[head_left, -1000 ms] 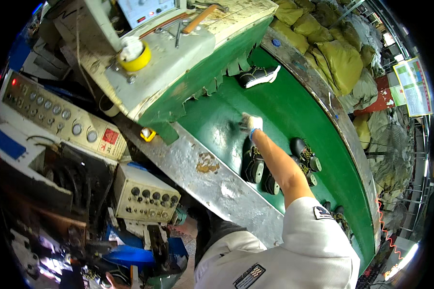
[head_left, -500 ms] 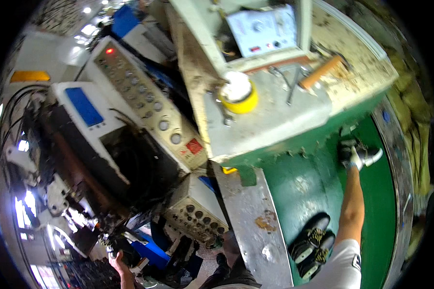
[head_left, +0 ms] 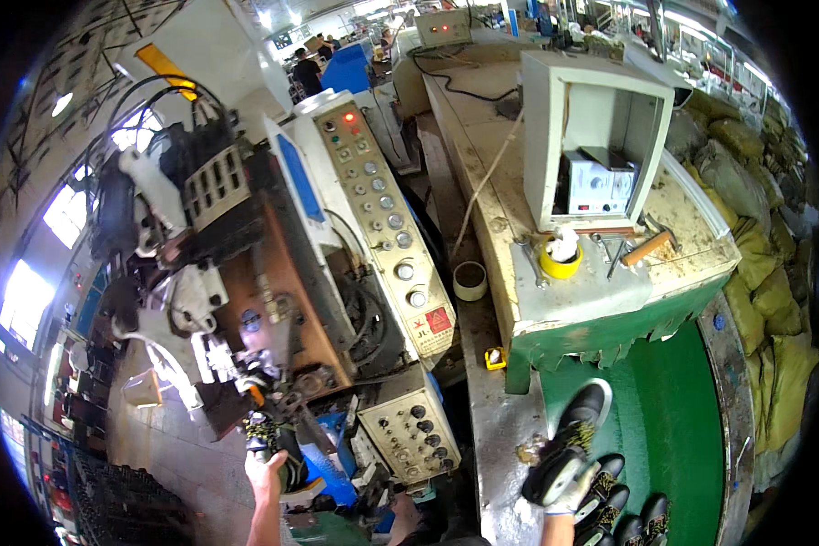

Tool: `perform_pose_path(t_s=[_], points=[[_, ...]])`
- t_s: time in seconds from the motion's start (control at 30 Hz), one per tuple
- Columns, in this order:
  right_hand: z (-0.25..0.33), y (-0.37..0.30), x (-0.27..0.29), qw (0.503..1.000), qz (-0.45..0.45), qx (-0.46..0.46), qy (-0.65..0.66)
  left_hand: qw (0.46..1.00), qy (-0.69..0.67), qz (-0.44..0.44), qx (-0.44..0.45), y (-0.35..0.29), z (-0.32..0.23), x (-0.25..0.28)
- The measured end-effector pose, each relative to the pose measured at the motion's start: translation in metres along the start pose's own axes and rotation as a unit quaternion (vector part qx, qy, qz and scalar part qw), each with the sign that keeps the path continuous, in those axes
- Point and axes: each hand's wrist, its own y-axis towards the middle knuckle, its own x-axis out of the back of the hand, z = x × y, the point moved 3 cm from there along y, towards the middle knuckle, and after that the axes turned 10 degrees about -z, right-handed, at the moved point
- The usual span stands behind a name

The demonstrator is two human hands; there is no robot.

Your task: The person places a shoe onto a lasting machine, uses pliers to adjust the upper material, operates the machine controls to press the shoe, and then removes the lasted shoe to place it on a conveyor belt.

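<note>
My right hand [head_left: 573, 494], in a pale glove, grips a black shoe [head_left: 581, 423] with yellow-flecked laces by its heel end. This shoe is above the near end of the green-floored trough, its toe pointing away. At the lower left, my bare left hand [head_left: 264, 471] is closed on another black laced shoe [head_left: 291, 469] at the front of a machine [head_left: 273, 337]. Metal parts of the machine hide the front of that shoe. More black shoes [head_left: 605, 510] lie in the trough beside and below my right hand.
A control panel [head_left: 387, 227] with knobs and a red light stands beside the machine, above a smaller knobbed box [head_left: 414, 432]. The bench [head_left: 482, 136] bears an open-fronted cabinet [head_left: 541, 155], a yellow tape roll [head_left: 560, 264] and a hammer [head_left: 646, 248]. Sacks [head_left: 769, 337] line the right side.
My right hand has come back from the trough's far end, bringing a shoe nearer. My left hand stays at the machine. The view has swung upward, showing more of the room.
</note>
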Motion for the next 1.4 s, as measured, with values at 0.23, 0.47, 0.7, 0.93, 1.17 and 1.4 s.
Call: perform_pose_path(t_s=[0.23,0.47,0.7,0.93,1.17,1.4], points=[[-0.169,-0.044,-0.062,0.955,0.101,-0.13,-0.246,0.996,0.027,0.084,0.024,0.027,0.028,0.017],[-0.288,-0.127,-0.146,0.903,0.146,-0.291,-0.281,0.955,0.053,0.265,0.126,0.036,0.031,0.079],[-0.379,-0.151,-0.18,0.859,0.189,-0.287,-0.38,0.918,-0.197,0.29,0.188,0.074,0.02,0.008],[-0.422,-0.136,-0.186,0.868,0.158,-0.274,-0.384,0.943,-0.208,0.17,0.197,0.11,0.037,0.012],[-0.462,-0.118,-0.187,0.889,0.129,-0.205,-0.39,0.945,-0.268,0.077,0.172,0.124,0.039,0.015],[-0.481,-0.111,-0.184,0.865,0.194,-0.092,-0.453,0.898,-0.291,0.093,0.316,0.075,0.057,0.003]])
